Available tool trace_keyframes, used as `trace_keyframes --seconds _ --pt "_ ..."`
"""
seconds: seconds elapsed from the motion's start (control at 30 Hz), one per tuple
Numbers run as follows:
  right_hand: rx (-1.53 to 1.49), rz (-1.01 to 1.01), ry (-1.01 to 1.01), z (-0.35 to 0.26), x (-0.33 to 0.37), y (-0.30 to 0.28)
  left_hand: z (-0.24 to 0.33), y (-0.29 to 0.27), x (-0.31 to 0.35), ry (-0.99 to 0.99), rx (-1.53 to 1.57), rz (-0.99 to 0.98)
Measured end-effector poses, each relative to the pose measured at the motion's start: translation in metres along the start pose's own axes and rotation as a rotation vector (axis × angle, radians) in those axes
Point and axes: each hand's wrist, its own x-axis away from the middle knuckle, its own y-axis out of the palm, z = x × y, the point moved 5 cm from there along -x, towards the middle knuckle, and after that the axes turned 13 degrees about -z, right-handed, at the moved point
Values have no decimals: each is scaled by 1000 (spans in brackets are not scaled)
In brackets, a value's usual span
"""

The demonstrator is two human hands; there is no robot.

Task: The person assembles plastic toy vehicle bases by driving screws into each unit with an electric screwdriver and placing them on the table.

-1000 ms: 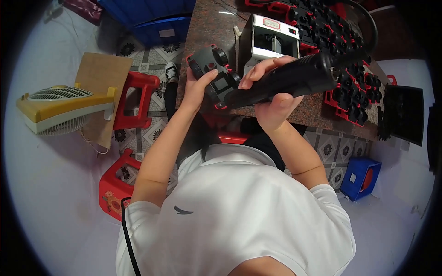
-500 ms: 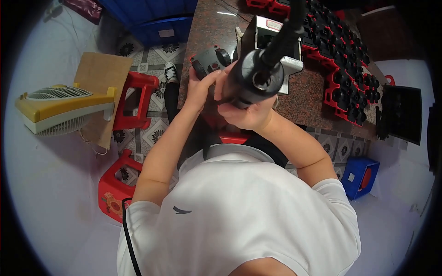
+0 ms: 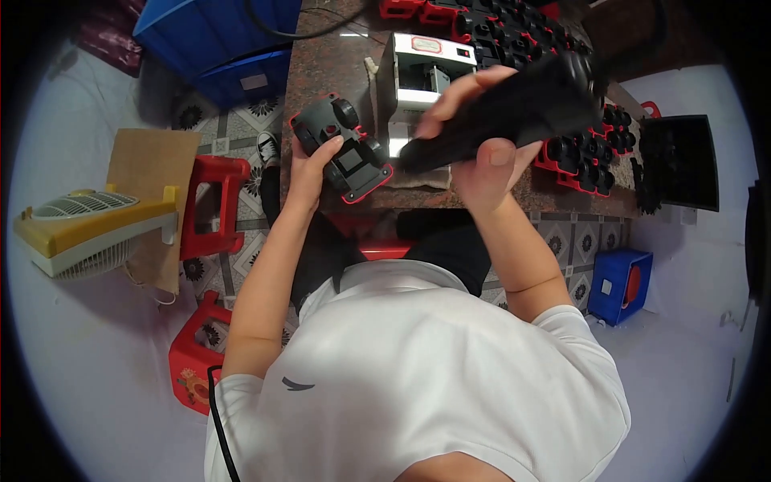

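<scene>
My left hand [image 3: 305, 177] grips a toy car chassis [image 3: 350, 164], black and grey with red edges and black wheels, at the table's near edge. Its underside faces up, and my thumb lies across it. My right hand [image 3: 491, 177] is wrapped round a thick black electric screwdriver [image 3: 514, 116], held slanting, its narrow end to the left near a small white and black machine [image 3: 426, 95]. The screwdriver's tip is too dark to make out. A gap separates the tool from the chassis.
Rows of similar black and red toy car parts [image 3: 574, 165] cover the right of the speckled table [image 3: 313, 64]. A dark monitor [image 3: 681, 161] stands at the far right. Blue bins [image 3: 241, 68], red stools [image 3: 215, 205] and a yellow fan [image 3: 88, 221] are at the left.
My right hand has moved the screwdriver rightward, off the chassis, and swung it from upright to slanting. My left hand has lowered and turned the chassis so more of its underside shows.
</scene>
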Motion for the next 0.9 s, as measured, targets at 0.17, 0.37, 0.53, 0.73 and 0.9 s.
trace_keyframes --seconds 0.17,0.37,0.53,0.73,0.9 --pt "218 42 -199 11 27 -50 4 5 -1 -16 -30 23" --pt "187 145 -146 23 43 -59 1 4 -2 -36 -53 -7" --pt "231 173 -125 24 48 -55 -5 1 -3 -58 -20 -16" --pt "263 142 -85 28 45 -50 -4 2 -3 -35 -34 -24" --pt "125 135 211 39 1 -57 -2 2 2 -65 -30 -16"
